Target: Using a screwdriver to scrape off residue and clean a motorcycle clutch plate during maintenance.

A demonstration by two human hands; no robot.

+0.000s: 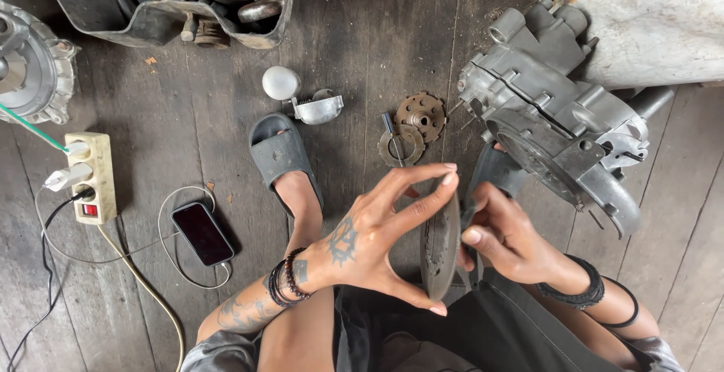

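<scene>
Grey metal disc (440,248) stands on edge at centre frame, pinched rim to rim by the left hand (362,240); the right hand (507,238) grips its 3 o'clock face, engine casing (554,127) at 1 o'clock

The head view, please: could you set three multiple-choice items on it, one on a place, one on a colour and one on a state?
1. Where does the phone lie?
A. on the wooden floor, beside the power strip
B. on the engine casing
C. in a hand

2. What colour is the sandal?
A. red
B. grey
C. yellow

3. How is the metal disc held?
A. flat on the floor
B. by one hand only
C. on edge between both hands

A: it rests on the planks, its cable looped around.
B: the strap is grey.
C: the left hand and right hand grip it.
</scene>
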